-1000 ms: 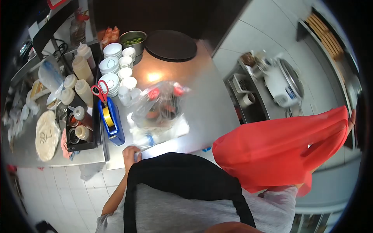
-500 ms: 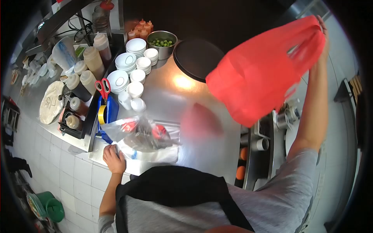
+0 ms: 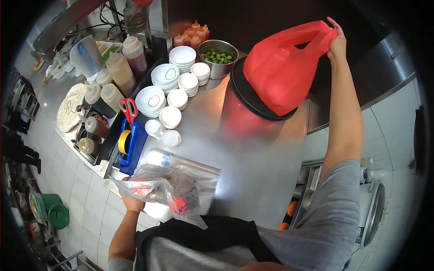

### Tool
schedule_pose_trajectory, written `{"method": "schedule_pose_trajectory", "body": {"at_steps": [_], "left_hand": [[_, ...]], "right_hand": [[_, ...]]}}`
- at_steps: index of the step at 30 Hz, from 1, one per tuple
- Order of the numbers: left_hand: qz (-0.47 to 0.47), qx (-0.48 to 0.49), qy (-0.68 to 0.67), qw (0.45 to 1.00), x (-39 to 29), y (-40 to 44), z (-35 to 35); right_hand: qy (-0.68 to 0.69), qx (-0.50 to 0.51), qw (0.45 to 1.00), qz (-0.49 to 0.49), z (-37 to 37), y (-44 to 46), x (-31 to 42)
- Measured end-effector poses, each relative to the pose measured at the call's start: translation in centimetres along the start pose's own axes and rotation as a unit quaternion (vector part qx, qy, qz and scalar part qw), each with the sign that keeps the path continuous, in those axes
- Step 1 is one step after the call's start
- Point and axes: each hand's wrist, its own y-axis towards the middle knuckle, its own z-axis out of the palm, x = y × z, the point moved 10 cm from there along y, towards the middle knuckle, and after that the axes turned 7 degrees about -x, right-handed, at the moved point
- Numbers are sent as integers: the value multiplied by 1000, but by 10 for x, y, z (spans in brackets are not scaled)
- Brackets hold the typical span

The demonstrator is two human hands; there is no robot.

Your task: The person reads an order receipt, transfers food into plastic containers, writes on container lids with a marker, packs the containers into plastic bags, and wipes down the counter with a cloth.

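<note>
My right hand [image 3: 337, 45] is raised at the upper right, closed on the handles of a red plastic carrier bag [image 3: 285, 67]. The bag hangs full-looking over a round black tray [image 3: 240, 86]; its contents are hidden. At the counter's near left corner, my left hand [image 3: 132, 203] is against a clear plastic bag [image 3: 183, 189] with red-and-dark contents I cannot make out. That bag covers most of my left fingers, so their grip is unclear. Beneath it lie flat clear plastic bags [image 3: 209, 176].
A blue tape dispenser [image 3: 138, 151] with red-handled scissors [image 3: 128, 108] stands at the left. Behind it are stacked white bowls [image 3: 165, 74], a steel pot [image 3: 219, 67] of green limes and orange sauce bottles [image 3: 199, 34]. Squeeze bottles [image 3: 120, 72] line the left side of the steel counter [image 3: 253, 176].
My right hand has carried the red bag left and over the black tray. The clear bag has shifted nearer my body and now covers my left fingers. The view has turned.
</note>
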Motion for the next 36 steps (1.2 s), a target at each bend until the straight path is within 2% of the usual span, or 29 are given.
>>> {"method": "schedule_pose_trajectory", "body": {"at_steps": [2, 3, 4, 5, 6, 7, 8, 9, 10, 12, 14, 15, 16, 17, 20, 25, 36], "left_hand": [[-15, -9, -14, 1000, 17, -5, 12], [-18, -14, -25, 999, 30, -10, 21], [-21, -21, -35, 999, 37, -14, 27], [-22, -12, -43, 999, 39, -16, 30], [-24, -3, -51, 998, 39, -18, 32], [-32, 2, -42, 999, 39, -17, 32], [-40, 5, -32, 999, 38, -14, 30], [24, 7, 39, 999, 15, -7, 17], [8, 7, 17, 1000, 11, -3, 14], [-23, 9, -26, 999, 9, -2, 8], [-15, 22, -45, 999, -4, 2, -1], [25, 20, -10, 999, 7, -5, 10], [62, 16, 29, 998, 22, -12, 27], [50, -4, 28, 998, 29, -14, 30], [37, -35, 21, 998, 3, -5, -3], [23, -82, 8, 996, -25, 6, -42], [3, -67, -41, 997, -23, 4, -48]], "right_hand": [[-82, 41, 995, -36, 18, -16, 15], [-112, 73, 991, 9, 14, -15, 7], [-246, 103, 961, -76, 38, -46, 40], [-371, 132, 905, -162, 75, -98, 78], [-449, 116, 814, -351, 106, -152, 117], [-442, 159, 741, -480, 134, -195, 129], [-352, 199, 804, -435, 148, -242, 122], [-281, 306, 791, -450, 160, -299, 96], [-209, 418, 766, -441, 169, -359, 69], [-255, 501, 776, -284, 171, -393, -41], [-402, 374, 829, -105, 125, -354, -147], [-491, 308, 805, -126, 104, -341, -154], [-531, 279, 793, -108, 72, -336, -204], [-546, 268, 791, -58, 47, -334, -229], [-601, 227, 764, -67, 27, -340, -227], [-645, 228, 720, -122, 21, -350, -229], [-647, 213, 725, -98, -52, -403, -184]]}}
